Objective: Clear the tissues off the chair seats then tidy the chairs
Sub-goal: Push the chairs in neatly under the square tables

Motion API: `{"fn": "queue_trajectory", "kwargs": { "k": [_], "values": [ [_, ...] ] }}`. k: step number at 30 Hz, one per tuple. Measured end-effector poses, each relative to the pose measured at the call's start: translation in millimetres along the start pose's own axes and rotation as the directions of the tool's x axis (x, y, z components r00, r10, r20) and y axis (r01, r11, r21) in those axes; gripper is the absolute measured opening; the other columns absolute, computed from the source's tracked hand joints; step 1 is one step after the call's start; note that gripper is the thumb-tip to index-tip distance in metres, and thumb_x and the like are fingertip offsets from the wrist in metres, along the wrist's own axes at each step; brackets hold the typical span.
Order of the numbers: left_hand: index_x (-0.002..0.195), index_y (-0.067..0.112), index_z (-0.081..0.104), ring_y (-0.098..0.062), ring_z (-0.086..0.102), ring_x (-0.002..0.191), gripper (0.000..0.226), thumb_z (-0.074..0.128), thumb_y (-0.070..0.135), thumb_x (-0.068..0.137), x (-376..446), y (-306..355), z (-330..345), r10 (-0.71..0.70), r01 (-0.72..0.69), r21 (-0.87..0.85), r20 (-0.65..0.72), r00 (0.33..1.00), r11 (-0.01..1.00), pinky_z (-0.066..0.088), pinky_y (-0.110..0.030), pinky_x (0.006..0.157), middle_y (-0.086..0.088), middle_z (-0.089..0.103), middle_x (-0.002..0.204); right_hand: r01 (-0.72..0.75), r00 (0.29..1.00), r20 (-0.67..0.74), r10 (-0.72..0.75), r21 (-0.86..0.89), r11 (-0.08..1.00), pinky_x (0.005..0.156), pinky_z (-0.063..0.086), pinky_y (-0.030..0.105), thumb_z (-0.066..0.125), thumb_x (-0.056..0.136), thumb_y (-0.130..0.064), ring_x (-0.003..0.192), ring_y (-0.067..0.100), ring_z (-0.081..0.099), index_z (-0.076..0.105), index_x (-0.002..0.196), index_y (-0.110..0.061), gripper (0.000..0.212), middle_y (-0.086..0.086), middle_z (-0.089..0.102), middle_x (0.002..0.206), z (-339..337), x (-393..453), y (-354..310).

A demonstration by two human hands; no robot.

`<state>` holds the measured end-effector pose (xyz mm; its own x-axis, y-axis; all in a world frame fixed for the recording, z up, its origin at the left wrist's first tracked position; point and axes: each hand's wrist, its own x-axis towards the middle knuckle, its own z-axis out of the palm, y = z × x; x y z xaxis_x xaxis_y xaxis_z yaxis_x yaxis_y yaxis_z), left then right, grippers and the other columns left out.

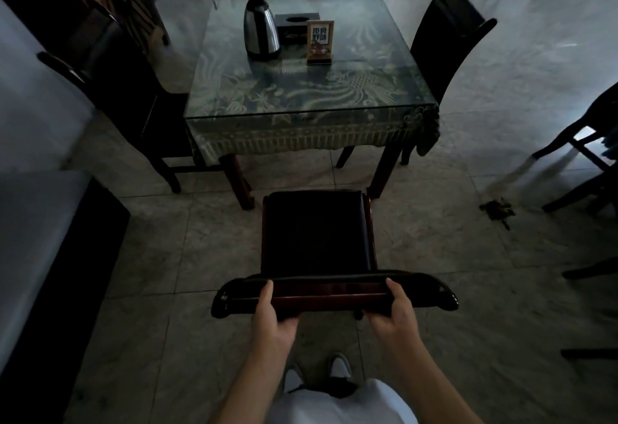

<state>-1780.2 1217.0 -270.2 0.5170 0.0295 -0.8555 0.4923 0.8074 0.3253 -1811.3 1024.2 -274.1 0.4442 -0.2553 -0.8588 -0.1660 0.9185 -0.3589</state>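
Note:
A dark wooden chair [317, 233] with a black padded seat stands directly in front of me, a short way back from the table [301, 99]. My left hand [272, 316] grips the left part of its top rail [334, 291]. My right hand [396, 310] grips the right part of the same rail. The seat is bare, with no tissue on it. Another dark chair [110, 89] is at the table's left side and one more [448, 42] at its right side, both pushed close. Their seats are mostly hidden.
The glass-topped table carries a steel kettle [262, 27], a black tissue box [294, 27] and a small framed sign [320, 42]. Other chairs [585, 156] stand at the right. A dark bit of debris [496, 211] lies on the tiled floor. A low wall [40, 239] runs along my left.

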Motion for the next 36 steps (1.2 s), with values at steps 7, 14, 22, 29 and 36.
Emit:
{"fn": "queue_trajectory", "kwargs": {
  "k": [7, 14, 22, 29, 36],
  "values": [
    [0.130, 0.015, 0.054, -0.034, 0.061, 0.108, 0.038, 0.061, 0.020, 0.093, 7, -3, -4, 0.037, -0.036, 0.019, -0.021, 0.999, 0.999, 0.050, -0.049, 0.093, -0.015, 0.064, 0.116, 0.024, 1.000, -0.011, -0.024, -0.017, 1.000, 0.107, 0.040, 0.054, 0.056, 0.094, -0.009, 0.096, 0.034, 0.060, 0.056, 0.106, -0.003, 0.013, 0.022, 0.060, 0.117, -7, 13, 0],
    [0.131, 0.013, 0.053, -0.034, 0.060, 0.109, 0.039, 0.058, 0.014, 0.092, 12, -10, -3, 0.023, -0.024, 0.023, 0.018, 1.000, 0.999, 0.051, -0.047, 0.089, -0.017, 0.062, 0.120, 0.120, 0.992, 0.047, -0.115, -0.127, 0.985, 0.099, 0.048, 0.051, 0.067, 0.086, -0.019, 0.096, 0.030, 0.064, 0.061, 0.108, -0.007, 0.026, 0.018, 0.064, 0.111, -11, 19, -4],
    [0.131, 0.011, 0.053, -0.034, 0.060, 0.109, 0.040, 0.060, 0.013, 0.091, 25, 0, 6, 0.072, -0.072, 0.033, 0.000, 0.997, 0.997, 0.048, -0.050, 0.097, -0.016, 0.062, 0.119, 0.092, 0.996, -0.010, -0.092, -0.025, 0.995, 0.078, 0.051, 0.046, 0.059, 0.089, -0.006, 0.096, 0.033, 0.062, 0.050, 0.132, -0.001, 0.044, 0.019, 0.062, 0.111, 7, 21, -7],
    [0.135, 0.011, 0.049, -0.033, 0.061, 0.103, 0.045, 0.059, 0.014, 0.091, 36, 11, 30, 0.098, -0.099, 0.043, 0.009, 0.995, 0.994, 0.052, -0.045, 0.076, -0.016, 0.062, 0.114, 0.109, 0.994, -0.009, -0.109, -0.033, 0.994, 0.090, 0.051, 0.051, 0.061, 0.089, -0.008, 0.109, 0.036, 0.060, 0.050, 0.134, -0.002, 0.047, 0.020, 0.062, 0.118, 30, 38, -14],
    [0.133, 0.009, 0.050, -0.035, 0.059, 0.106, 0.040, 0.057, 0.013, 0.093, 56, 15, 53, 0.113, -0.114, 0.044, 0.014, 0.993, 0.993, 0.044, -0.055, 0.101, -0.017, 0.062, 0.112, 0.087, 0.996, 0.026, -0.087, -0.023, 0.996, 0.097, 0.048, 0.051, 0.060, 0.091, -0.008, 0.112, 0.037, 0.060, 0.052, 0.127, -0.003, 0.038, 0.020, 0.062, 0.117, 52, 53, -29]
  ]
}}
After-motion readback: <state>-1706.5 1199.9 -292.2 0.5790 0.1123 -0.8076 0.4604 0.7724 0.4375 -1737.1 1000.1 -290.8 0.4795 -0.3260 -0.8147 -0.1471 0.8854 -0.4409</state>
